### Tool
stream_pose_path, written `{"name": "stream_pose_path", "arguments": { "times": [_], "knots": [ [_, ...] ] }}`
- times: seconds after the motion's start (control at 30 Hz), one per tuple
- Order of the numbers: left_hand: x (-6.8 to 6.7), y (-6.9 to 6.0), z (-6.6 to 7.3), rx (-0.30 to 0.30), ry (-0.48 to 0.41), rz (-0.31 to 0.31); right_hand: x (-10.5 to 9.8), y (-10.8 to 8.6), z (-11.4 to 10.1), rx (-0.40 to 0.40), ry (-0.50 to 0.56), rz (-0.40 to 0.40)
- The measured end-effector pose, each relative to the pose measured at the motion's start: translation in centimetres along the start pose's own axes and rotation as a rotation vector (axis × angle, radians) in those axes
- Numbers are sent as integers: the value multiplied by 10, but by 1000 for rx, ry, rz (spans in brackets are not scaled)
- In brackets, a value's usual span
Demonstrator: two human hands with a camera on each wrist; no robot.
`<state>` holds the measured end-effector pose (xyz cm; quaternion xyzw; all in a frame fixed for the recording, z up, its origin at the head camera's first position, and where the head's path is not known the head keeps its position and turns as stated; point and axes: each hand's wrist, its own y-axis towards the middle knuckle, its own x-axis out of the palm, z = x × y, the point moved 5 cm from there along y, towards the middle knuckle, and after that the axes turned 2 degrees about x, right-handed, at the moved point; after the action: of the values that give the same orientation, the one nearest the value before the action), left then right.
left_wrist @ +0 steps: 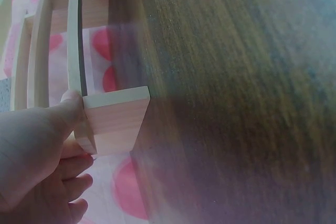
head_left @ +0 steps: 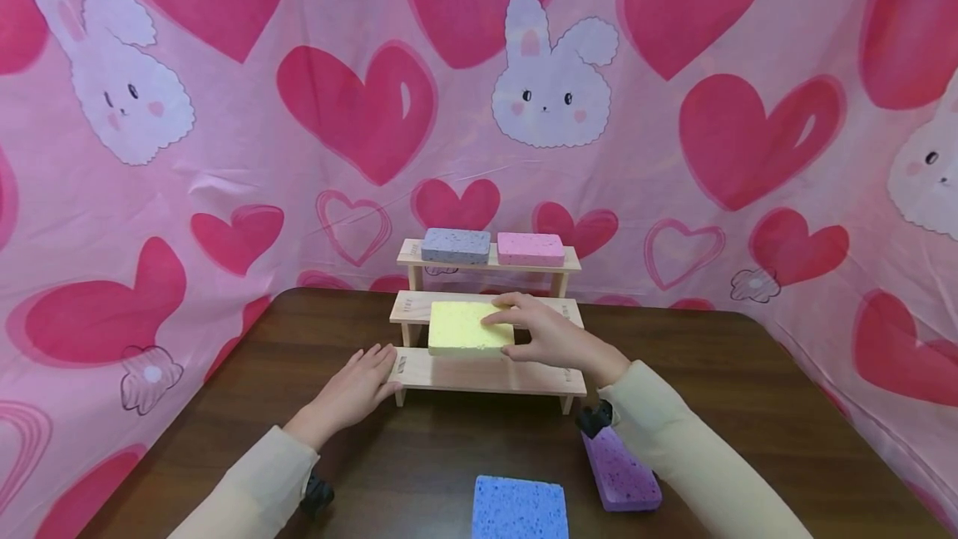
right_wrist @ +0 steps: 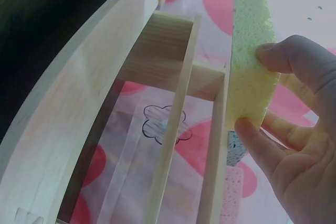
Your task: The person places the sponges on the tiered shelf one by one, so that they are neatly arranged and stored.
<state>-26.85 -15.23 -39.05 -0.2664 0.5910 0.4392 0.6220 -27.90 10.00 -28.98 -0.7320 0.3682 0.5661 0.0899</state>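
Observation:
A yellow sponge (head_left: 466, 328) is gripped by my right hand (head_left: 550, 333) at its right end, over the middle of a three-step wooden rack (head_left: 490, 373). In the right wrist view, the thumb and fingers pinch the yellow sponge (right_wrist: 252, 56) by its edges. My left hand (head_left: 352, 385) is at the rack's lower left corner. The left wrist view shows that hand (left_wrist: 42, 156) with its thumb and a finger around the end of the lowest step (left_wrist: 79, 77). On the top step sit a grey-blue sponge (head_left: 456, 245) and a pink sponge (head_left: 530, 249), side by side.
A blue sponge (head_left: 520, 508) lies on the brown table (head_left: 404, 472) near the front. Right of it is a purple sponge (head_left: 621, 472), partly under my right forearm. A pink cloth (head_left: 464, 148) with hearts and rabbits hangs behind the table.

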Motion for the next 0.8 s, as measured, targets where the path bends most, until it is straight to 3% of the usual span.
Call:
{"name": "stream_pose_path", "arguments": {
  "times": [0.8],
  "knots": [
    [-1, 0, 1, -9, -2, -19, 16, 36, 25, 119, 69, -14]
  ]
}}
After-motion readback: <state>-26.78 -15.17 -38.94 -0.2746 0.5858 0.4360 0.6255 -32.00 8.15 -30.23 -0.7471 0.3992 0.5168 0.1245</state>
